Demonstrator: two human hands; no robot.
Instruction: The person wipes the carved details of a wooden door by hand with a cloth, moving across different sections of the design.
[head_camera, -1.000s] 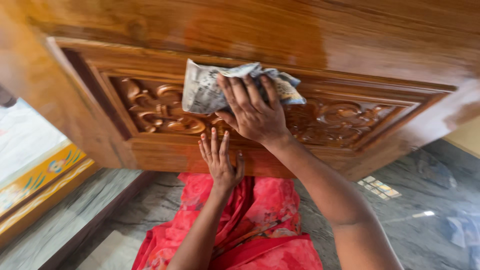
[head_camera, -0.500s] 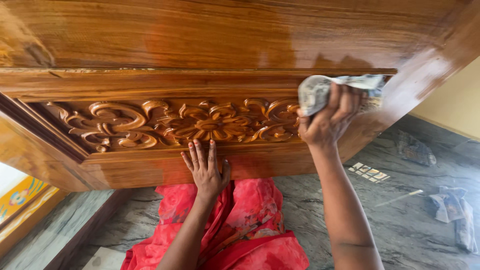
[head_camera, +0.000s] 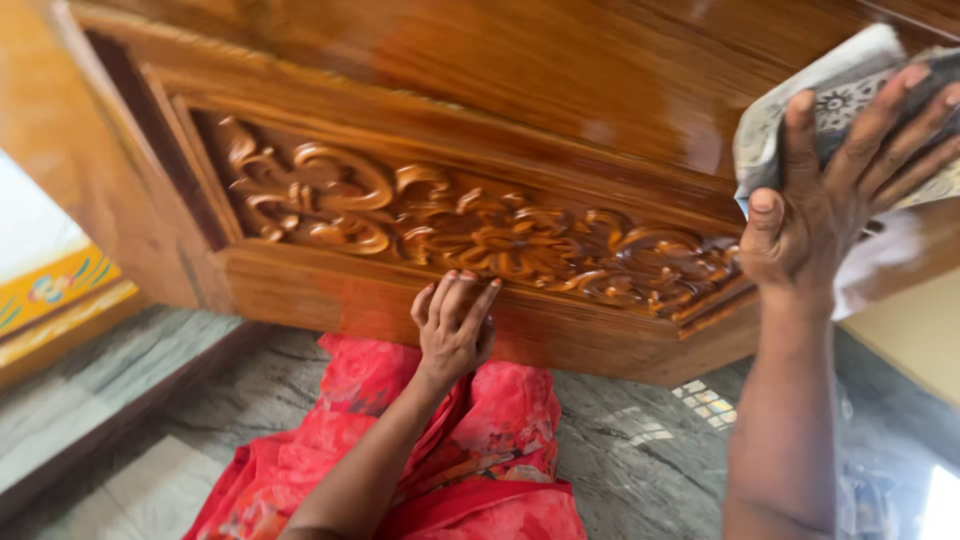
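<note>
Bright daylight from left; glare on polished wooden door (head_camera: 560, 70); motion blur throughout, edges stretched.

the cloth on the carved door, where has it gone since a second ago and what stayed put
The right hand has swept the crumpled cloth rightward: from the middle of the carved panel, to its right end, and now off it, at the door's right edge and higher. Its grip on the cloth never let go. The left hand stayed pressed on the door's bottom rail, fingers now curled rather than flat.
</note>
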